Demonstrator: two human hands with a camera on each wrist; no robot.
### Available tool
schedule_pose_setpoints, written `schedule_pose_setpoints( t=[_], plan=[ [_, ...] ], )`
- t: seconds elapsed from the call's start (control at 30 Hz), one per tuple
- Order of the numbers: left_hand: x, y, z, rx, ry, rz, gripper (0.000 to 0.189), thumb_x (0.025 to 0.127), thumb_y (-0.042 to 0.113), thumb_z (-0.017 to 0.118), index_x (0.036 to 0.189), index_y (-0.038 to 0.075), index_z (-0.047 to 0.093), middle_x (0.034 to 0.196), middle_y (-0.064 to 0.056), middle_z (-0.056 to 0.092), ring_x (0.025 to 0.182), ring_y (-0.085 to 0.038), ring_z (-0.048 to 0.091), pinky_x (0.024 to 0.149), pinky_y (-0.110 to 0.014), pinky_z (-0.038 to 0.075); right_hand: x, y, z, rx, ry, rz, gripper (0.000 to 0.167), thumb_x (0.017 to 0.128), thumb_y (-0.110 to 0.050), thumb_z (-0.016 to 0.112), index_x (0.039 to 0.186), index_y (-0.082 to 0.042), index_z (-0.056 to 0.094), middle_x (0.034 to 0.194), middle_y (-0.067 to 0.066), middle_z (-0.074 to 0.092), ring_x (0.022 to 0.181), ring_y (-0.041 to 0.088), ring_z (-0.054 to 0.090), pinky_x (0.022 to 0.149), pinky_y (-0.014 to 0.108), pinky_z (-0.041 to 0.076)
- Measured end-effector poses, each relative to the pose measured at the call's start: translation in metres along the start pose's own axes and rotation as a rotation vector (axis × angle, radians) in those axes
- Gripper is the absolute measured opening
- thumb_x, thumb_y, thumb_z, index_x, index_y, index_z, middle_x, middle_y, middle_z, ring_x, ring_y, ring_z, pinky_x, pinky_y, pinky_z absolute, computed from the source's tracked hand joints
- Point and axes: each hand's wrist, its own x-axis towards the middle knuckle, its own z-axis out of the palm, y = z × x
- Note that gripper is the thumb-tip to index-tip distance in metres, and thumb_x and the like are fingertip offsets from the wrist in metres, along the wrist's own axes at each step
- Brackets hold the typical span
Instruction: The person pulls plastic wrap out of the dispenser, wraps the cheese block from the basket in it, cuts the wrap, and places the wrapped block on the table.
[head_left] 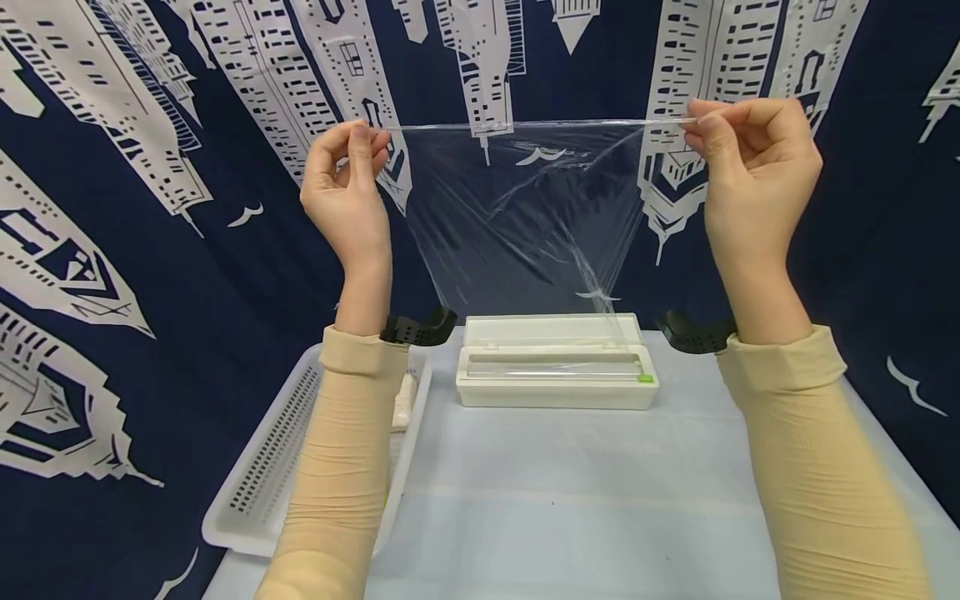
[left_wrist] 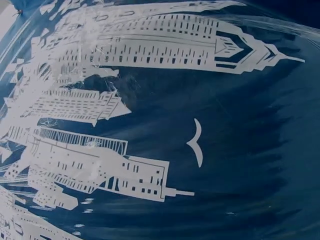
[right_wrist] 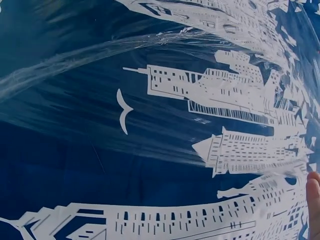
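Observation:
A sheet of clear plastic wrap [head_left: 525, 208] is stretched between my two raised hands in the head view. My left hand [head_left: 348, 179] pinches its top left corner between thumb and fingers. At the top right corner, my right hand [head_left: 761, 167] pinches the film the same way. From there the wrap narrows downward to a white wrap dispenser box [head_left: 555, 395], whose lid stands open at the back. Creases in the plastic wrap [right_wrist: 100, 55] cross the right wrist view, where a fingertip [right_wrist: 313, 192] shows at the right edge. The left wrist view shows no hand.
A white perforated basket [head_left: 255, 500] sits on the left of the pale table [head_left: 570, 492], partly behind my left sleeve, with a white item [head_left: 403, 404] inside. A green slider [head_left: 645, 378] is on the dispenser's right end. Behind hangs a dark blue curtain [head_left: 247, 292] with white building prints.

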Motion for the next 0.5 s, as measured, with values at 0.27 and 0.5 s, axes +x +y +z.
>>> schedule_pose_setpoints(
  t=[0.27,0.5],
  plan=[
    [0.0,0.007,-0.005,0.015,-0.04,0.073,0.007,0.091,0.002,0.067,0.094,-0.004,0.069,0.086,-0.006,0.068,0.078,-0.014,0.073,0.08,-0.031,0.06,0.004,-0.006,0.001,-0.087,0.032,-0.049,0.006,0.086,-0.008,0.073,0.087,-0.011,0.068,0.093,0.005,0.076,0.081,0.014,0.073,0.081,0.021,0.057],
    [-0.018,0.015,-0.022,0.233,-0.139,0.179,0.014,0.091,0.011,0.07,0.093,-0.003,0.071,0.095,0.003,0.06,0.083,-0.007,0.063,0.075,-0.021,0.053,-0.006,-0.019,-0.014,-0.256,0.05,-0.121,0.008,0.09,-0.019,0.071,0.093,-0.012,0.068,0.087,-0.008,0.071,0.079,0.009,0.069,0.08,0.017,0.053]
  ],
)
